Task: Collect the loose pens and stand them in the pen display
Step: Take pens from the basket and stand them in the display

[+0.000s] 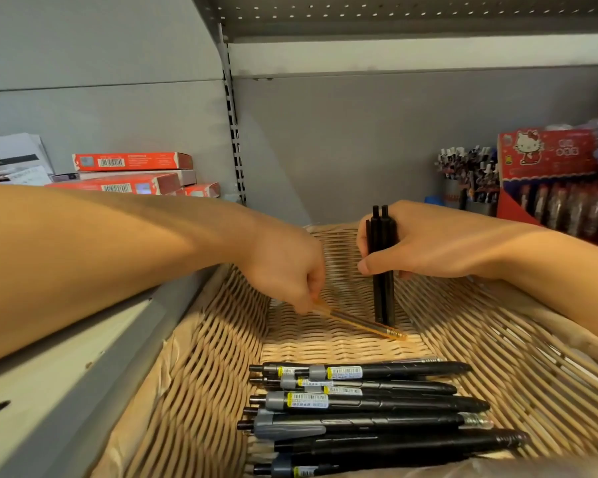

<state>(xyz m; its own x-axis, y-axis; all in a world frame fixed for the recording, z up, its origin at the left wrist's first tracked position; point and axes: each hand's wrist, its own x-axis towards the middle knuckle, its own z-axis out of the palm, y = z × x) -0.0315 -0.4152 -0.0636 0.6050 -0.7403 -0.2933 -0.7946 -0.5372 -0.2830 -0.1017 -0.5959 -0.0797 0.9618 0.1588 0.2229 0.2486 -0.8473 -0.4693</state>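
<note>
Left hand (287,270): pinches the slim orange transparent pen (359,321), lying low in the woven wicker basket (201,357).
Right hand (411,243): grips a bundle of upright black pens (382,270), tips on the basket floor.
Loose black pens with grey clips (359,401): basket's near end.
Red cartoon-cat pen display (549,177): beyond the basket, right.
</note>
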